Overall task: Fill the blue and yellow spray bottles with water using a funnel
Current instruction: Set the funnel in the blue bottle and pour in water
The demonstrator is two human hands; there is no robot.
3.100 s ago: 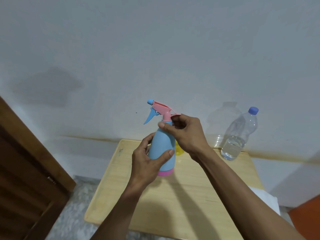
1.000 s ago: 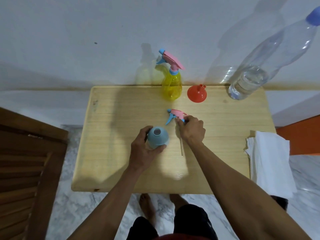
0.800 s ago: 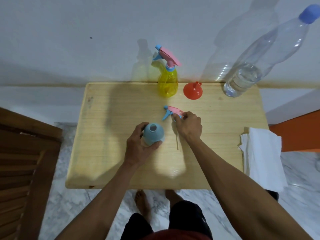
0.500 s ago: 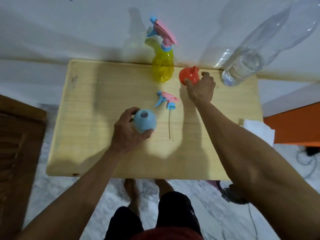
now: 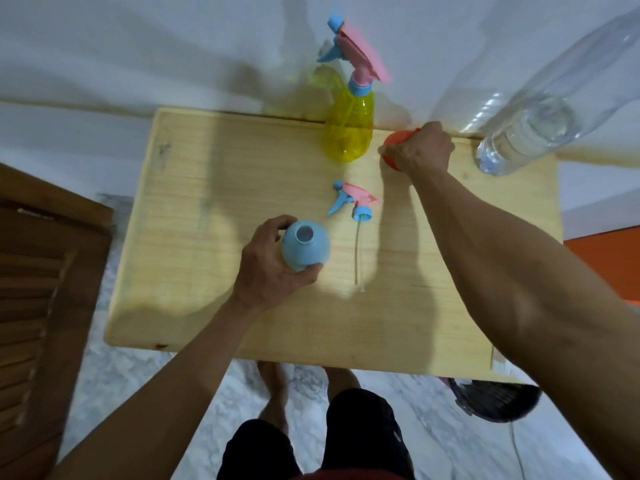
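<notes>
The blue spray bottle [image 5: 304,244] stands upright on the wooden table [image 5: 207,188] with its neck uncovered; my left hand [image 5: 273,268] grips its body. Its pink and blue trigger head [image 5: 356,201] lies on the table just beyond, dip tube pointing toward me. At the far edge stands the yellow spray bottle [image 5: 350,128], trigger head still on. My right hand [image 5: 420,152] is closed over the orange funnel [image 5: 396,147] to the right of the yellow bottle. A big clear water bottle [image 5: 540,112], partly filled, stands at the far right corner.
A white wall runs behind the table. A brown slatted wooden door [image 5: 45,306] is at the left. An orange surface [image 5: 609,261] shows at the right edge. A dark fan-like object [image 5: 495,400] sits on the marble floor under the table's right corner.
My right hand let go of the trigger head, left it lying on the table, and reached to the far edge, where it closed on the orange funnel. The left hand kept holding the blue bottle.
</notes>
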